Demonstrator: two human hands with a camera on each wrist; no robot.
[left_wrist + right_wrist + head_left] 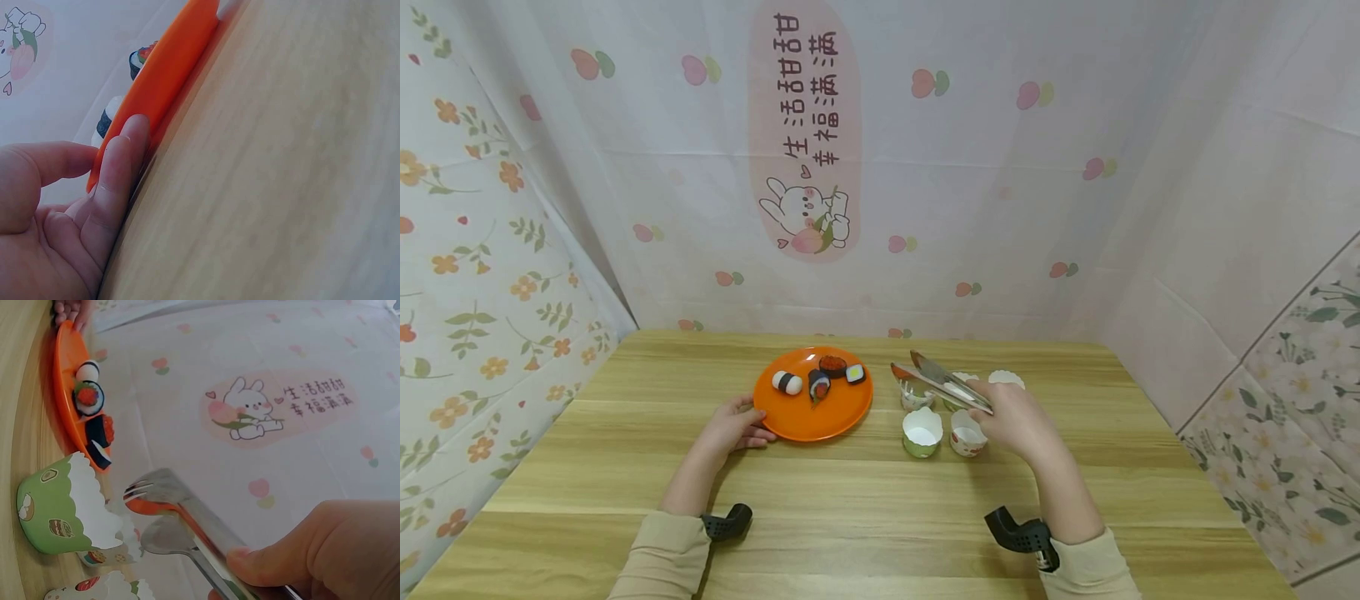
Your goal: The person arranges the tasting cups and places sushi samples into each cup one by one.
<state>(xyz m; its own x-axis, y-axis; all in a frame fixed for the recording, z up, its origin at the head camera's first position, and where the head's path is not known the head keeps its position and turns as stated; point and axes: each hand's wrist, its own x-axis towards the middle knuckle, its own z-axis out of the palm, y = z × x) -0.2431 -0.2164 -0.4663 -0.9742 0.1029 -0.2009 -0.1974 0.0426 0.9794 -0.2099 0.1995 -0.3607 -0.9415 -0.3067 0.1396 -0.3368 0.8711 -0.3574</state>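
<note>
My left hand (737, 425) pinches the near-left rim of an orange plate (790, 421), thumb on top and fingers beneath, as the left wrist view shows. Several toy sushi pieces lie on the plate: white rice with a black band (787, 383), a dark-wrapped roll (819, 386), a roe-topped piece (832, 364) and a small square roll with a yellow centre (855, 373). In my right hand (1011, 417) is a pair of metal tongs (200, 531), tips pointing left toward the plate, spread apart with nothing between them. They hang over the paper cups.
Several paper cups stand right of the plate, among them a green one (921, 435), a patterned white one (967, 439) and one under the tong tips (917, 397). A printed curtain (985, 250) hangs behind the wooden table (850, 517).
</note>
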